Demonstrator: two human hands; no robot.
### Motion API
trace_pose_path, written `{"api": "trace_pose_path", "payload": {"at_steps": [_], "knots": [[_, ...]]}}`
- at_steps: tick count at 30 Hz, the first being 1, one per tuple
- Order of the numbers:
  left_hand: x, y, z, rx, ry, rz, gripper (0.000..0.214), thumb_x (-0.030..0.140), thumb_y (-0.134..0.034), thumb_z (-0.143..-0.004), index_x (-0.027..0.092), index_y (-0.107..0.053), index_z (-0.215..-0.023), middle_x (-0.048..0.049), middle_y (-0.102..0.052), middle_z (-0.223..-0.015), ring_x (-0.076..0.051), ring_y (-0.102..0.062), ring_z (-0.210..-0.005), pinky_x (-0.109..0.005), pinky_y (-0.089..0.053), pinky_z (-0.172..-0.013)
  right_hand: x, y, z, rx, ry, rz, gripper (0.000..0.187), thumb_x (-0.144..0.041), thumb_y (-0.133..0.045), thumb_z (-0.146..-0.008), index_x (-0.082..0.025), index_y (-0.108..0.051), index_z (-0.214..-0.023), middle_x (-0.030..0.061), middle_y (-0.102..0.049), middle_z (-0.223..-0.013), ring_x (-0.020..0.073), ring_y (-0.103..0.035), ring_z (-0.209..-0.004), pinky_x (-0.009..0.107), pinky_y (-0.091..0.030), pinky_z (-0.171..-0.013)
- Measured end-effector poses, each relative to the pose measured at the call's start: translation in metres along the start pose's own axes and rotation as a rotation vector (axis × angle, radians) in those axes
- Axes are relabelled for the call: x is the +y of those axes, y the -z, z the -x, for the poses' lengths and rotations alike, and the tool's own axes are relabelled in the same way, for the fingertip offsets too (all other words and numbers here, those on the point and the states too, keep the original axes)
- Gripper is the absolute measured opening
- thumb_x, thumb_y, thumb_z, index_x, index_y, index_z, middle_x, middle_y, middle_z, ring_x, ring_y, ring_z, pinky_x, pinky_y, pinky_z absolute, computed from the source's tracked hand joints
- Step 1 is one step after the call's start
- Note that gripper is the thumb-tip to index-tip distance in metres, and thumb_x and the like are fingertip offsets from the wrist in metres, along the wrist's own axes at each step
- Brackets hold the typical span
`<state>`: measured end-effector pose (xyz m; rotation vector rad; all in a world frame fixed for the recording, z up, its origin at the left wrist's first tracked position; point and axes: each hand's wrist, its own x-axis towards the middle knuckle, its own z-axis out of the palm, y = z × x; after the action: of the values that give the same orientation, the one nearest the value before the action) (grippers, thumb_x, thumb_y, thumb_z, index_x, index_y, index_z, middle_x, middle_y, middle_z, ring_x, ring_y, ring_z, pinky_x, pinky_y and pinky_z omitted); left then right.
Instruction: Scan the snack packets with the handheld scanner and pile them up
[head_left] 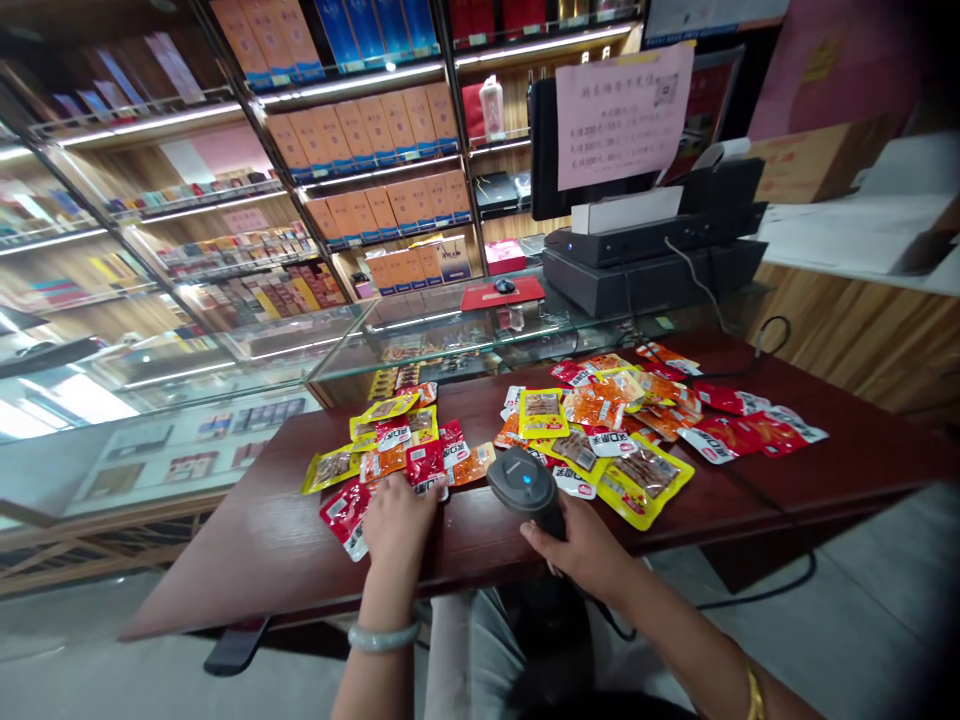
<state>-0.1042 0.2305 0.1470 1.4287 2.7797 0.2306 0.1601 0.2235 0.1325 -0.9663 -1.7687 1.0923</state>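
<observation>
My right hand (pixel 589 550) is wrapped round the handle of a black barcode scanner (pixel 523 482), with a blue light glowing on its head. The head leans left over the table, beside the snack packets. My left hand (pixel 397 522) is low over the left pile, its fingers curled at the near edge of a red snack packet (pixel 426 462); the fingertips are partly hidden. Another red packet (pixel 347 512) lies left of that hand. Yellow packets (pixel 394 408) top the left pile. In the right pile are a large yellow packet (pixel 645 480) and orange packets (pixel 596 405).
The dark wooden table (pixel 247 540) adjoins a glass display counter (pixel 420 335). A cash register with a monitor (pixel 547 150) stands at the back right. A black cable (pixel 806 570) hangs past the table's near edge. Shelves of boxed goods (pixel 367 130) line the wall.
</observation>
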Motion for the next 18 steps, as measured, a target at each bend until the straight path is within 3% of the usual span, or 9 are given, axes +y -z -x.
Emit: {"api": "trace_pose_path", "payload": {"at_steps": [3,8,12,18], "knots": [[0.0,-0.004,0.0,-0.013,-0.037,0.024,0.058,0.063,-0.056,-0.09,0.012,-0.057,-0.116,-0.0274,-0.071,-0.116,-0.042,-0.067,-0.115,-0.044,-0.049,-0.089,-0.001,0.001,0.001,-0.004,0.004,-0.007,0.03,-0.029,-0.068,-0.084,-0.02,-0.07,-0.113,0.0133,-0.08,-0.114,0.0331,-0.074,-0.106,0.049,-0.056,-0.098],[-0.001,-0.009,0.006,0.039,-0.079,0.305,0.037,0.052,-0.06,-0.091,0.024,-0.05,-0.113,-0.0145,-0.076,-0.105,-0.035,-0.073,-0.098,-0.036,-0.047,-0.074,-0.007,0.005,0.0,-0.016,-0.029,0.004,0.028,-0.03,-0.068,-0.084,-0.019,-0.07,-0.109,0.0141,-0.081,-0.11,0.0333,-0.075,-0.104,0.048,-0.057,-0.097],[0.012,-0.012,0.014,0.026,-0.137,0.473,0.031,0.047,-0.066,-0.085,0.027,-0.048,-0.101,-0.0068,-0.075,-0.093,-0.031,-0.073,-0.09,-0.032,-0.045,-0.07,-0.008,0.007,-0.001,-0.005,-0.011,-0.009,0.03,-0.03,-0.068,-0.085,-0.02,-0.07,-0.114,0.0129,-0.081,-0.114,0.0326,-0.074,-0.108,0.047,-0.056,-0.099],[0.033,-0.017,0.023,0.046,-0.279,0.647,0.029,0.042,-0.066,-0.079,0.027,-0.048,-0.096,-0.0043,-0.074,-0.088,-0.029,-0.073,-0.086,-0.033,-0.047,-0.07,-0.013,0.012,-0.002,-0.026,0.025,-0.016,0.028,-0.027,-0.066,-0.086,-0.018,-0.072,-0.113,0.0117,-0.081,-0.111,0.0305,-0.075,-0.103,0.043,-0.058,-0.095]]}}
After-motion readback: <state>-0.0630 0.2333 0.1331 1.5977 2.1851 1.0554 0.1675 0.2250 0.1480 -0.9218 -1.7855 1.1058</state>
